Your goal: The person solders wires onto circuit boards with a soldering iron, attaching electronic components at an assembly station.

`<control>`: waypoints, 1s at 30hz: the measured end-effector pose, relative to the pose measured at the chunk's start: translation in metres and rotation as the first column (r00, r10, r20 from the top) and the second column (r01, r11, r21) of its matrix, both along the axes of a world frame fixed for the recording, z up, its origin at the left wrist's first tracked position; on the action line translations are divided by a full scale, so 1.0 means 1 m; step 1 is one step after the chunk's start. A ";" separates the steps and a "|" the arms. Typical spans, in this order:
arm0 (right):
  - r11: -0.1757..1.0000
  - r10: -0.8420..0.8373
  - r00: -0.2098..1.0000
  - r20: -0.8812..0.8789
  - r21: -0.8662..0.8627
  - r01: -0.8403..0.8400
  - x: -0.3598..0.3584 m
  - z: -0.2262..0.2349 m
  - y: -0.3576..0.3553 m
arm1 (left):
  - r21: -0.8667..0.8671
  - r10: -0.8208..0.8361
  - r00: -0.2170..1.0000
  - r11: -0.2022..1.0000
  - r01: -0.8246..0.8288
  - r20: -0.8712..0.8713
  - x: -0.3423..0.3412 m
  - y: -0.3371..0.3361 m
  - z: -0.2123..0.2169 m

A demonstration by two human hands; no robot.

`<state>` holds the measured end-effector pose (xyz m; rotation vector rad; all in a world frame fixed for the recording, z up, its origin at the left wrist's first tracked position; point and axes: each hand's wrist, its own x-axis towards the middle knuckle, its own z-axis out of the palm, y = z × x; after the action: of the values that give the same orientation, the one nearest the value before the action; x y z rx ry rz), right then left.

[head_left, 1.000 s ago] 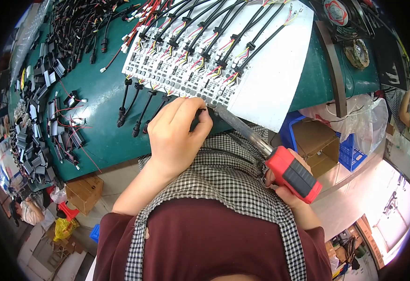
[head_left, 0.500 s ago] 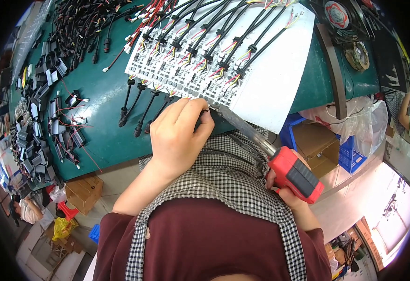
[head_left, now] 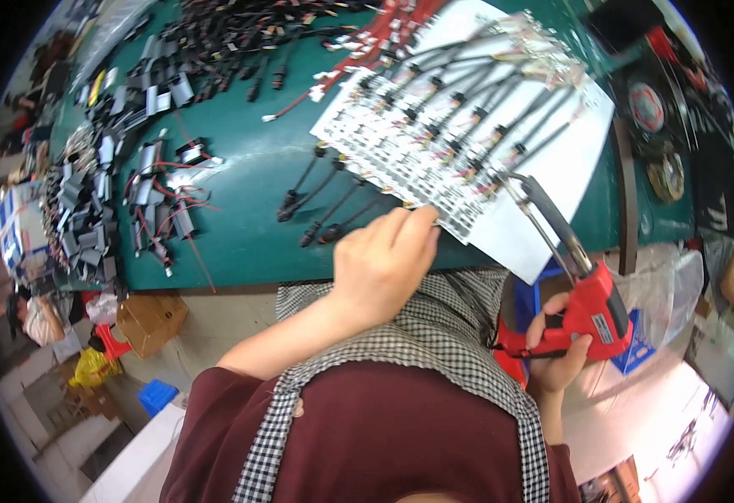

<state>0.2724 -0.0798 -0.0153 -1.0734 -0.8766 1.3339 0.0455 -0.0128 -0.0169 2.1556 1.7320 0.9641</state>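
Observation:
My left hand (head_left: 383, 264) is closed at the near edge of a white circuit board panel (head_left: 388, 147); its fingertips hide what they pinch, if anything. In my right hand (head_left: 561, 362) is a red soldering gun (head_left: 599, 314) with a long metal barrel, a finger near its trigger. Its tip reaches over the panel's right end, close to the soldered wires. Black cables (head_left: 513, 109) with coloured wire ends run from the panel's far side. Several short black connector cables (head_left: 308, 189) stick out from its near edge. Under the panel lies a white sheet (head_left: 572, 172).
The green table (head_left: 258, 197) carries a heap of black cables (head_left: 224, 63), red wires (head_left: 392, 33) and grey-black housings (head_left: 77, 210) at the left. A round fan-like device (head_left: 648, 109) stands at the far right. Below the table are a blue crate (head_left: 631, 352) and a cardboard box (head_left: 150, 323).
The soldering gun has swung more upright, and its tip has moved farther along the panel, away from my left hand. The whole view has shifted, with the table things now farther right.

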 end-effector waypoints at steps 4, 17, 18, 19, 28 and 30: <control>1.000 -0.016 1.000 -0.008 -0.003 0.016 0.000 0.002 0.001 | 0.121 -0.094 0.992 0.987 0.103 -0.083 -0.005 0.003 -0.004; 0.994 -0.102 0.994 0.036 -0.034 0.103 -0.006 0.001 0.003 | -0.085 -0.070 0.952 0.991 0.100 0.299 -0.007 0.006 -0.001; 0.995 -0.100 0.994 0.034 -0.024 0.100 -0.008 0.002 0.004 | -0.075 -0.070 0.952 0.992 0.097 0.297 -0.008 0.006 -0.001; 0.993 -0.112 0.993 0.037 -0.033 0.113 -0.009 0.003 0.004 | -0.085 -0.088 0.934 0.989 0.124 0.346 -0.010 0.007 -0.001; 0.993 -0.118 0.993 -0.019 -0.026 0.117 -0.008 -0.001 0.004 | -0.129 -0.079 0.819 0.975 0.183 0.569 -0.014 0.011 -0.007; 0.995 -0.098 0.994 -0.046 -0.019 0.098 -0.006 -0.001 0.004 | -0.082 -0.106 0.854 0.982 0.170 0.509 -0.014 0.009 -0.006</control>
<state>0.2662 -0.0754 -0.0163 -1.0801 -0.7699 1.2812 0.0319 -0.0037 -0.0232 1.7140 1.3249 1.2086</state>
